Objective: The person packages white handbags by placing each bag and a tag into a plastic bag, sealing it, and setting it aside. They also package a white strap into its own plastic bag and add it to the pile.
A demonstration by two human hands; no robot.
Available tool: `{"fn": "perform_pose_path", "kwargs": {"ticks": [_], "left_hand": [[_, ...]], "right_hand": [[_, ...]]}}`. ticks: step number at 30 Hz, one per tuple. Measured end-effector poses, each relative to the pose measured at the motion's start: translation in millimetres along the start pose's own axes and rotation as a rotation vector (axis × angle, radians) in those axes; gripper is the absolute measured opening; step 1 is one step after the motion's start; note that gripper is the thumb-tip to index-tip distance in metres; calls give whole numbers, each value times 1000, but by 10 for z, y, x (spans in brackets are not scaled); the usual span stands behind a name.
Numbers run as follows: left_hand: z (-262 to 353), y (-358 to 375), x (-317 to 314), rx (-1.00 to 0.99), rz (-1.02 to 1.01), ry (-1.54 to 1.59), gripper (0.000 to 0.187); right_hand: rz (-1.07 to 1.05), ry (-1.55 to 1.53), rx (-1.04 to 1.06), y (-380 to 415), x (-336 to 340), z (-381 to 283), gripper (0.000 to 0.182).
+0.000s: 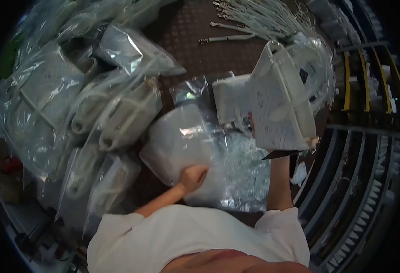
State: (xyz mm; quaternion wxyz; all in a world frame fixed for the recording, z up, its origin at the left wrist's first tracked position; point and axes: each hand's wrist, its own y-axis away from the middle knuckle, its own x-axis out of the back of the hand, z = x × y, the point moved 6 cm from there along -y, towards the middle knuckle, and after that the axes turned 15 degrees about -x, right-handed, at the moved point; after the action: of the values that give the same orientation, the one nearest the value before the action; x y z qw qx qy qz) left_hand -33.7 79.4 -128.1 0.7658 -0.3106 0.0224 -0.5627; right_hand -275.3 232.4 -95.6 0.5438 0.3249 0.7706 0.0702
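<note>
Your left hand is fisted, fingers pinching a clear bag flat on the worktop. Just right of that bag, your right hand, fingers mostly hidden, holds up a white bag.

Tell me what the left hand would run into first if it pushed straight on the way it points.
The left hand already rests on the clear plastic bag; pushing on, it would likely press into that bag, though depth is unclear.
</note>
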Motion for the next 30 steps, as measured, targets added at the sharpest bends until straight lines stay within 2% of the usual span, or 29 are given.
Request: {"fn": "perform_pose_path", "kwargs": {"ticks": [1, 2, 4, 6, 7, 12, 14, 15, 19, 21, 22, 24, 26, 30], "left_hand": [[-6, 5, -6, 31, -37, -25, 6], [-19, -21, -3, 100, -93, -5, 8], [-74, -37, 33, 216, -49, 17, 10], [-137, -76, 120, 296, 51, 21, 13], [-138, -106, 170, 295, 42, 3, 14], [82, -173, 346, 229, -78, -219, 15], [182, -162, 345, 178, -131, -258, 16], [197, -139, 333, 163, -149, -263, 16], [218, -4, 271, 77, -182, -274, 16], [203, -8, 280, 50, -199, -280, 16], [192, 11, 271, 40, -221, -280, 16], [201, 89, 285, 44, -245, -278, 17], [169, 132, 363, 181, -202, -226, 16], [159, 180, 457, 125, -116, -216, 16]], "right_hand": [[238, -94, 158, 394, 441, 275, 87], [262, -122, 153, 709, 405, 572, 87], [63, -229, -68, 1103, -104, 1351, 74], [-192, -302, -268, 1331, -556, 1842, 62], [-189, -318, -263, 1492, -508, 2012, 62], [597, -51, -217, 2077, 667, 3048, 37], [739, 977, -137, 2238, 309, 2622, 30], [753, 966, -11, 2316, 311, 2459, 28], [655, 761, 165, 2439, -663, 2029, 35], [496, 1066, 151, 2274, -958, 2057, 47], [494, 1068, 160, 2206, -1000, 2067, 47], [532, 1666, 280, 2136, -1185, 2158, 56], [479, 1644, 251, 2218, -1138, 2265, 60], [352, 1612, 292, 2201, -1110, 2503, 69]]}}
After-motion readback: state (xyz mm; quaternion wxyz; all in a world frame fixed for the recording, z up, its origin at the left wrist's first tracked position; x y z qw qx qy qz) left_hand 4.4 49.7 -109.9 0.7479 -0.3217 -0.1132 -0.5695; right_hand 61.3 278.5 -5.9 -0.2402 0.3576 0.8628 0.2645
